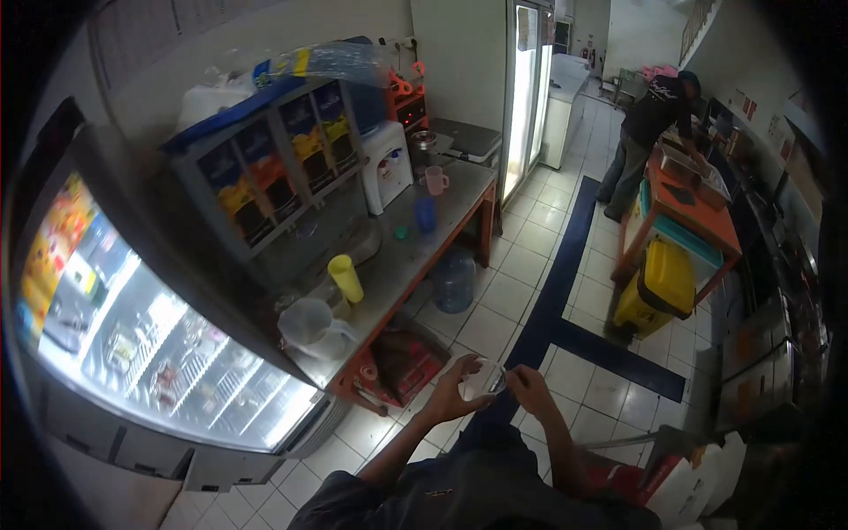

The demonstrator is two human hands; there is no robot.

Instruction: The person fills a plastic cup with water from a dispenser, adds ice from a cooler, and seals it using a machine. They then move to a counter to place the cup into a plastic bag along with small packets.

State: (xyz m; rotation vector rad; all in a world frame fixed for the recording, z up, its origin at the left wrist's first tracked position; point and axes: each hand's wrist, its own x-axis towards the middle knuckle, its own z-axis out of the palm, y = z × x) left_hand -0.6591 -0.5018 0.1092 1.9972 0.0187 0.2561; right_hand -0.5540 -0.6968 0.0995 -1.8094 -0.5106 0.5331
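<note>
My left hand (453, 397) is curled around the side of a clear see-through cup (483, 380), held tilted in front of my body above the tiled floor. On the cup's right side, the fingers of my right hand (528, 389) are pinched together at its rim. Whether anything small is in that pinch or inside the cup, I cannot make out. Nearest to the hands on the left is a metal-topped table (389, 281). A large translucent pitcher (308, 325) and a yellow cup (345, 277) stand at its near end.
A lit display fridge (177, 353) is at my left. The table also bears a drink dispenser (276, 159), a blue cup (426, 215) and a pink mug (436, 180). A water jug (454, 281) is underneath. Another person (652, 119) bends over an orange table (689, 212), near a yellow bin (655, 287).
</note>
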